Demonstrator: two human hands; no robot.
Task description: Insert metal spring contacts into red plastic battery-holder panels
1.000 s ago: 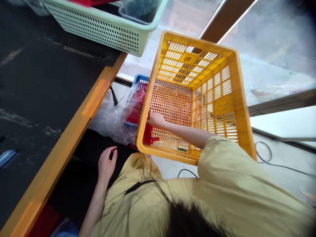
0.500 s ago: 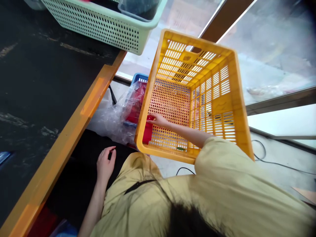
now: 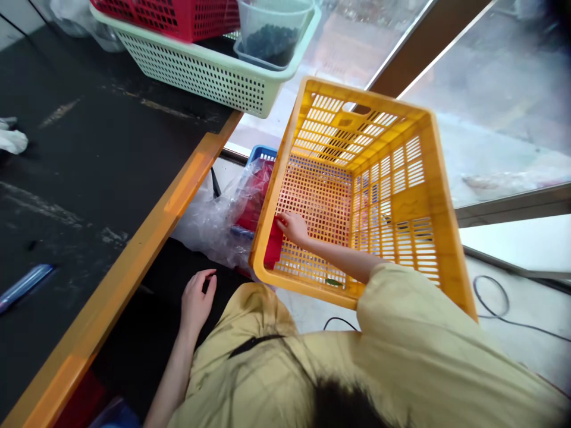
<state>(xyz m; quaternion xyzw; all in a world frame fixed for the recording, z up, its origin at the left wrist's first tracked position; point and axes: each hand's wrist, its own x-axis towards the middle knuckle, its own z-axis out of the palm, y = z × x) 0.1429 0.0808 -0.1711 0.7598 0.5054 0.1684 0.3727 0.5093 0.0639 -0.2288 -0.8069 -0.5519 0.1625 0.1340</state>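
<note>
My right hand (image 3: 293, 227) reaches down inside the yellow plastic crate (image 3: 404, 235). Its fingers are closed at the upper edge of a flat red piece (image 3: 273, 245), which stands against the crate's near left wall. I cannot make out exactly what the red piece is. My left hand (image 3: 197, 300) rests on the black cloth over my lap, loosely curled, with a gap between thumb and fingers and nothing in it. A small green leaf-like scrap (image 3: 333, 282) lies on the crate floor near its front edge.
Left is a black table (image 3: 107, 172) with an orange edge, bearing a blue pen-like object (image 3: 27, 286). A pale green basket (image 3: 209, 77) overhangs its corner. Clear plastic bags (image 3: 209, 223) and a blue basket (image 3: 262, 152) sit beside the crate. A cable (image 3: 504, 312) trails on the floor.
The view has shifted, so more of the table and basket shows. My right hand has stayed at the red piece, with its wrist more bent. The left hand remains on my lap.
</note>
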